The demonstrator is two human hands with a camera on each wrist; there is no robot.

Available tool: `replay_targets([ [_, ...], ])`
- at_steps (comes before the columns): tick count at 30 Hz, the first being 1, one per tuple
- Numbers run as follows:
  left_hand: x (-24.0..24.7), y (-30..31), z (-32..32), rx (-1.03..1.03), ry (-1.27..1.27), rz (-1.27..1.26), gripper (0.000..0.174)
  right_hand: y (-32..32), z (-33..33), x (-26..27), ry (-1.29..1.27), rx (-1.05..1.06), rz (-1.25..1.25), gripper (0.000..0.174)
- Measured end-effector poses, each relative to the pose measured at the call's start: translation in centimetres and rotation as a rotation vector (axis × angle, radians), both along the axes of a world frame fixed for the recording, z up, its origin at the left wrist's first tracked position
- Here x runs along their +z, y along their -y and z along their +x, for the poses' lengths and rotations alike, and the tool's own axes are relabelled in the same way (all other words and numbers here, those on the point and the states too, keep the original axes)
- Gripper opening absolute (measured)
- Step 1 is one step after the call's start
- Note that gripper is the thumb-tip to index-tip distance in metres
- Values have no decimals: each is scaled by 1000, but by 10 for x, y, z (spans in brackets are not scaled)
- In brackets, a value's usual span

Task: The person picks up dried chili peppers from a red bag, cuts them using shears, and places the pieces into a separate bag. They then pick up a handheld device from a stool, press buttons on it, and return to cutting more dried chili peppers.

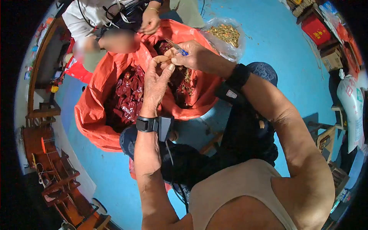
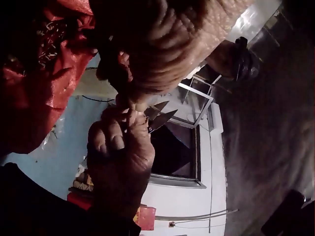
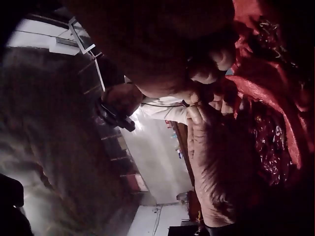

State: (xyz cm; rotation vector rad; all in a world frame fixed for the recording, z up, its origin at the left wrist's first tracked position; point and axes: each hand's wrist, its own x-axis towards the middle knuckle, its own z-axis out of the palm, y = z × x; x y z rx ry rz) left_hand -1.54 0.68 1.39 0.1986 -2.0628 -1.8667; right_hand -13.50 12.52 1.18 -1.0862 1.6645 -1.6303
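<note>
Both hands meet above the open red sacks. The right hand point(image 1: 201, 59) holds small scissors point(image 1: 179, 48) with blue on the handle, blades pointing away from the body. At its fingertips, the left hand point(image 1: 156, 84) pinches a small reddish piece point(image 1: 170, 60), apparently a dried chili, mostly hidden by fingers. In the left wrist view the scissor blades point(image 2: 161, 119) stick out beside the right hand point(image 2: 120, 152), whose thumb touches the left hand point(image 2: 172, 49). Seen from the right wrist, the left hand point(image 3: 211, 162) meets the right hand point(image 3: 162, 59) tip to tip.
One red sack point(image 1: 92, 111) holds glossy dark red chilies point(image 1: 128, 96); the other point(image 1: 191, 111) holds chilies with stems. A clear bag of stems point(image 1: 226, 35) lies on the blue floor point(image 1: 276, 38). Another person's hand point(image 1: 150, 21) is at the sacks' far edge.
</note>
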Motion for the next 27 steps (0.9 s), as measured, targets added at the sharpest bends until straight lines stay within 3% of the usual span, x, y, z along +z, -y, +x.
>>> replay_targets([
  [2,0,2,1,-5,-32,70,21,-3,2,6,-15,18,54,23],
  [4,-3,9,2,-104,116,185,22,-5,3,9,103,96,45,21],
  [6,-3,10,3,-72,136,156,23,-7,5,15,150,73,28,19],
  [10,-2,7,4,-57,149,72,22,-6,0,4,-99,-61,-37,29],
  [12,-1,5,5,-106,180,-29,20,-6,3,1,-534,-105,18,36],
  [13,-2,7,6,-138,212,-117,21,-9,2,0,-709,-59,8,30],
  [14,-4,10,6,-138,212,-117,21,-8,2,0,-709,-59,8,30],
  [16,-4,11,6,-226,253,-144,21,-8,5,-4,-600,-8,-68,32],
  [17,-3,8,8,-232,262,-146,22,-7,4,-7,-406,80,-64,33],
  [21,5,6,12,-311,280,-81,21,-4,6,-12,-455,144,-241,35],
  [23,0,7,10,-240,86,-74,21,-15,19,14,546,235,28,36],
  [26,7,-1,9,-64,72,-147,21,-14,30,15,760,220,-152,35],
  [27,10,-7,5,-2,-45,-280,21,-11,31,14,759,219,-153,35],
])
